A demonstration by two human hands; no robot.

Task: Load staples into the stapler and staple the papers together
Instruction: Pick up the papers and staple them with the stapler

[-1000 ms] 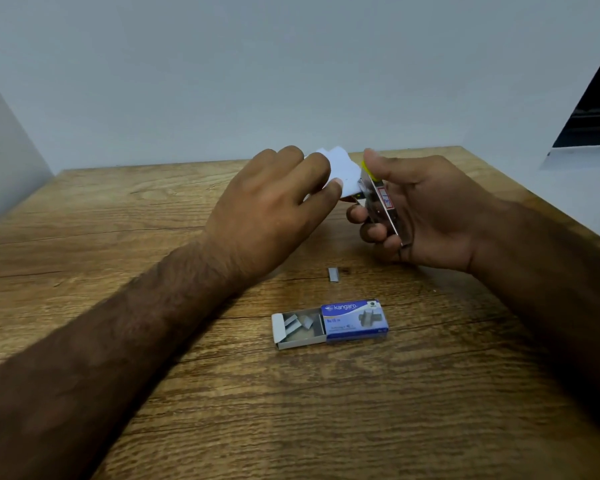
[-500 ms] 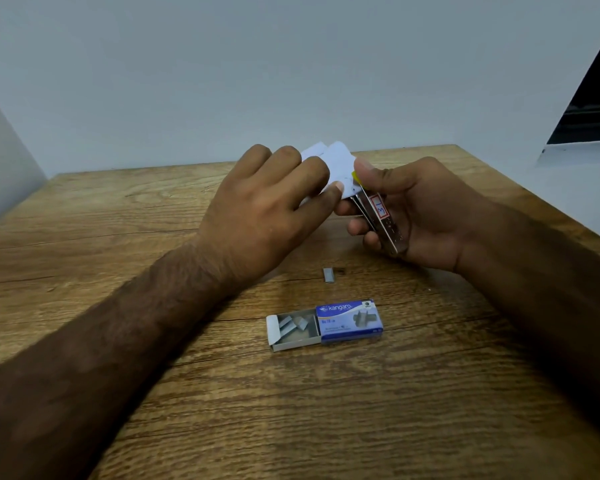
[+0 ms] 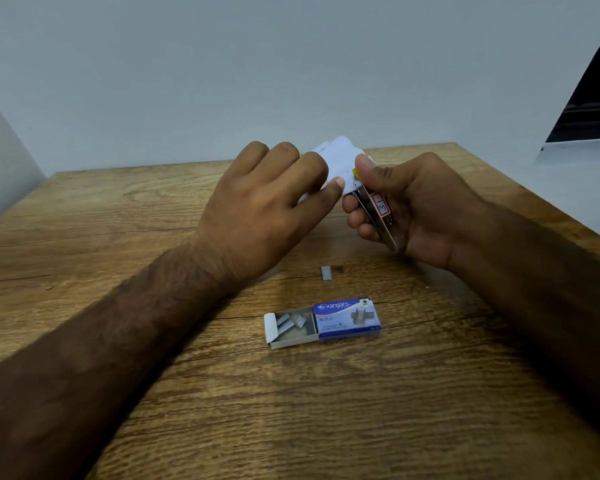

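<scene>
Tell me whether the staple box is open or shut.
Open: the staple box has its grey tray slid partway out to the left, with staple strips showing inside.

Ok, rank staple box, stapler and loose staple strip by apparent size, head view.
1. staple box.
2. stapler, partly hidden in the right hand, so these two are unsure.
3. loose staple strip, clearly smallest.

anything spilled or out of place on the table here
One loose staple strip lies on the table, just beyond the staple box. The tray is slid half open, its few strips lying askew. Nothing looks damaged.
</scene>
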